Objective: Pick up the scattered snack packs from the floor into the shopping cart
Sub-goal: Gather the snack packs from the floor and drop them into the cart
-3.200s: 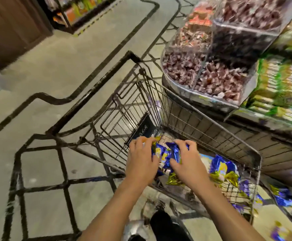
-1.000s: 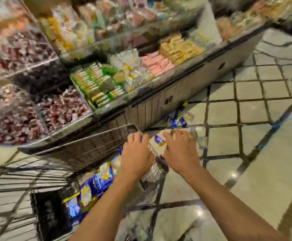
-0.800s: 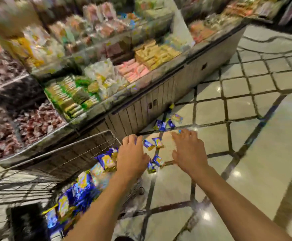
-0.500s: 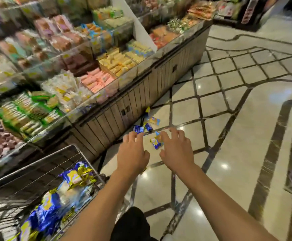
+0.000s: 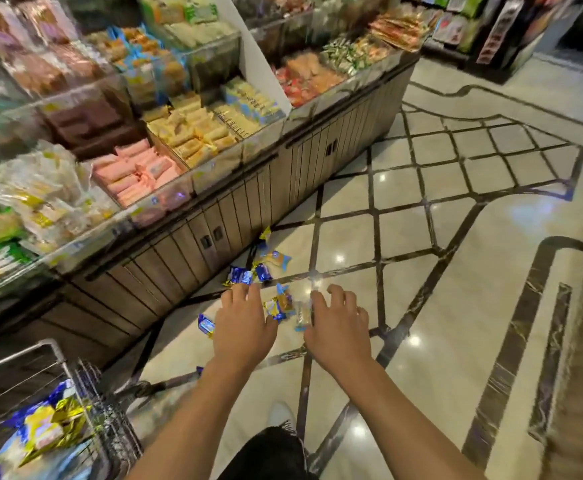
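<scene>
Glossy cream floor tiles (image 5: pixel 421 306), crossed by dark diagonal inlay lines, run beside a long display counter (image 5: pixel 241 202) with ribbed wooden-looking doors, whose clear bins hold pink, yellow and white wrapped sweets. Small blue-and-gold foil snack packs (image 5: pixel 276 306) lie scattered on the floor near the counter's base, a few in a loose cluster further off, one just left of the left hand (image 5: pixel 243 327), one between both hands. Compared with half a second ago, the view has swung further right, so the wire shopping cart (image 5: pixel 75 382) now sits only in the lower left corner, with crinkled blue and gold packs piled inside, and both hands have moved closer to the packs. The left hand and the right hand (image 5: pixel 338 327) reach out palm-down, side by side but apart, fingers spread and loosely bent, gripping nothing; whether the fingertips already touch the packs cannot be told. Bright ceiling lights reflect as spots on the polished tiles.
</scene>
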`<state>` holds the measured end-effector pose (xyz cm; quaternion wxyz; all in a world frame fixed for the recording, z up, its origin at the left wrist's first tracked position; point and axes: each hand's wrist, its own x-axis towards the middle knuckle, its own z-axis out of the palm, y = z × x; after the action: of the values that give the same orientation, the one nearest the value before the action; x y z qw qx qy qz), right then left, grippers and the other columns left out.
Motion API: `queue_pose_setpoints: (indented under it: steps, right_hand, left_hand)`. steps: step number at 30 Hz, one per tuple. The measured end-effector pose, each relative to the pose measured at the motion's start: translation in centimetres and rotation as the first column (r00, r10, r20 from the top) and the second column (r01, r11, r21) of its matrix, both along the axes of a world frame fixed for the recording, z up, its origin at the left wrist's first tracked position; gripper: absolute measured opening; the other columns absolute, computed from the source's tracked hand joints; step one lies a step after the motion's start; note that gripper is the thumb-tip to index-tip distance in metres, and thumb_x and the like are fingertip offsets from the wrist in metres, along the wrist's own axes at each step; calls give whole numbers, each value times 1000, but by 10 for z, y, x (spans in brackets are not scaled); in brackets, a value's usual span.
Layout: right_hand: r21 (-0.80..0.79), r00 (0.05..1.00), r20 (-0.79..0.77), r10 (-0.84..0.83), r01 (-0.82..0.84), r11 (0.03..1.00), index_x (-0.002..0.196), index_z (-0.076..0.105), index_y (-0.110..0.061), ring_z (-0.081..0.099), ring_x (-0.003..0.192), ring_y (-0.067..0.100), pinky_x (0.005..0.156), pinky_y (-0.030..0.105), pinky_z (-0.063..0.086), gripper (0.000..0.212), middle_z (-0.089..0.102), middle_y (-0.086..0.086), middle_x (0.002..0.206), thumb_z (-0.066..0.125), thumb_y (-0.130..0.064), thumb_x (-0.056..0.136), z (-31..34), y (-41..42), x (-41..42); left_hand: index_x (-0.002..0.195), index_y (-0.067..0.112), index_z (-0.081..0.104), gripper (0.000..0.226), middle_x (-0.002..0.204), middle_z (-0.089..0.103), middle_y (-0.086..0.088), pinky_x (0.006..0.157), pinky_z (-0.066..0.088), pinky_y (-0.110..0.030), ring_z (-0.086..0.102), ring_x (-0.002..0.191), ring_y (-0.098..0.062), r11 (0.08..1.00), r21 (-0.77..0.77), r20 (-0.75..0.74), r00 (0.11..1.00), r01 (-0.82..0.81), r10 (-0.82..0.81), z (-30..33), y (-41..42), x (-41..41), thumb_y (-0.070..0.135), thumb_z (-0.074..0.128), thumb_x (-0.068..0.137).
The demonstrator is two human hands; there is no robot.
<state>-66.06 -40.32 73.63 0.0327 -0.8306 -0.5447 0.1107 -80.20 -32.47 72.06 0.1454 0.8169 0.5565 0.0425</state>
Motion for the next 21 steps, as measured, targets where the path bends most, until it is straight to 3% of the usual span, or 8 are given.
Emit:
queue_pose_setpoints:
  steps: [7, 13, 21]
  right_hand:
    - [-67, 988, 67, 141, -136, 988, 139, 42, -24, 34, 132, 29, 108, 46, 33, 53, 36, 8, 147, 54, -32, 88, -6, 78, 83]
    - [-127, 959, 28, 281, -275, 953, 145, 39, -24, 33, 136, 28, 110, 45, 33, 58, 35, 8, 149, 53, -32, 90, -31, 155, 154]
    - [-220, 872, -88, 481, -488, 844, 147, 32, -26, 28, 137, 29, 110, 42, 32, 62, 30, 7, 151, 54, -36, 90, -113, 261, 220]
  left_hand:
    - [139, 16, 39, 58, 135, 43, -6, 92, 45, -36, 40, 120, -27, 1000, -9, -76, 997, -9, 9, -11, 81, 59, 36, 57, 87]
    - [142, 18, 37, 62, 136, 44, -6, 90, 45, -39, 43, 120, -29, 997, -61, -177, 983, -54, 42, -38, 130, 107, 35, 54, 86]
    - [140, 22, 40, 62, 137, 44, -6, 88, 45, -41, 42, 121, -30, 953, -138, -257, 939, -269, 228, -100, 184, 169, 33, 56, 82]
